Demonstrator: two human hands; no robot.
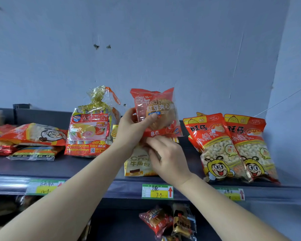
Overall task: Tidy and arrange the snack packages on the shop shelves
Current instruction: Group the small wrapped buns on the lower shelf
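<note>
A red bag of red bean bread (155,108) stands upright above the top shelf (63,168), with my left hand (135,126) gripping its left side, thumb across the front. Just below it, my right hand (165,157) has its fingers curled at the bag's bottom seam and over a yellow-white croissant bag (137,164) lying on the shelf. Whether the right hand grips the red bag or the croissant bag is hidden.
A tied Swiss-roll bag (91,126) stands to the left, with flat red packs (30,134) beyond it. Two red bee-print puff bags (233,146) lean at the right by the wall. Price tags (157,191) line the shelf edge. More bread packs (165,221) lie on the lower shelf.
</note>
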